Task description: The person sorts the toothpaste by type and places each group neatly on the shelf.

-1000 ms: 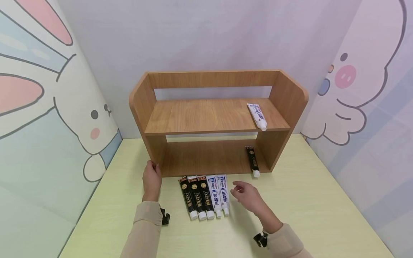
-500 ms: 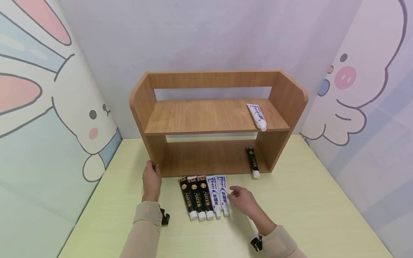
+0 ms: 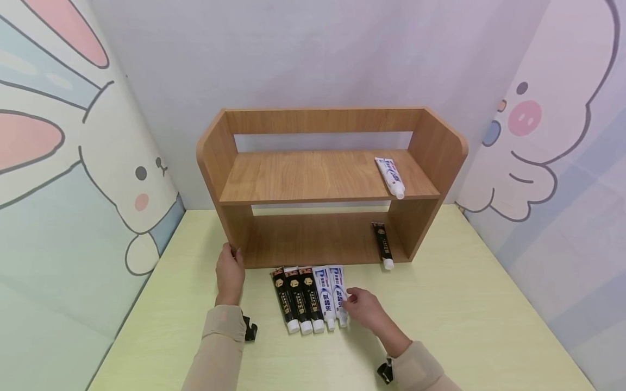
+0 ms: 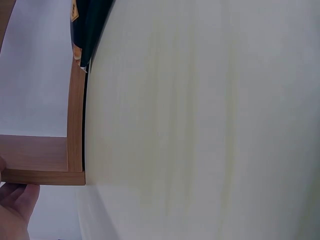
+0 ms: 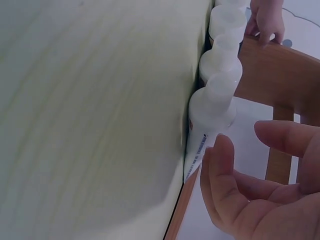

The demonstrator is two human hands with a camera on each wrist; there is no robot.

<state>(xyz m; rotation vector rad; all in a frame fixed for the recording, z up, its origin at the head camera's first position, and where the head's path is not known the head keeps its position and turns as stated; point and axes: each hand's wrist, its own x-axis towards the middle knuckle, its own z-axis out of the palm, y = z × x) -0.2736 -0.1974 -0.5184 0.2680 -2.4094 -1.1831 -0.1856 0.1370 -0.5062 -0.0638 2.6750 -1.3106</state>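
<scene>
My left hand grips the lower front edge of the left side panel of a wooden shelf, thumb and fingers on opposite faces. Five toothpaste tubes lie in a row before the shelf, caps toward me: several black toothpaste tubes at left, then two white ones. My right hand is at the right side of the outermost white toothpaste tube, thumb and fingers parted around its near part. In the right wrist view a gap shows between the fingertips and thumb, with that tube's cap just beyond.
On the shelf's upper board, a white toothpaste tube lies at the right. Below it, a black toothpaste tube rests on the lower board, its cap past the front edge. Walls with cartoon drawings stand around the pale yellow table.
My right hand has moved left and slightly toward me, up to the outermost white toothpaste tube. The left hand keeps its hold on the shelf; the tubes have not moved.
</scene>
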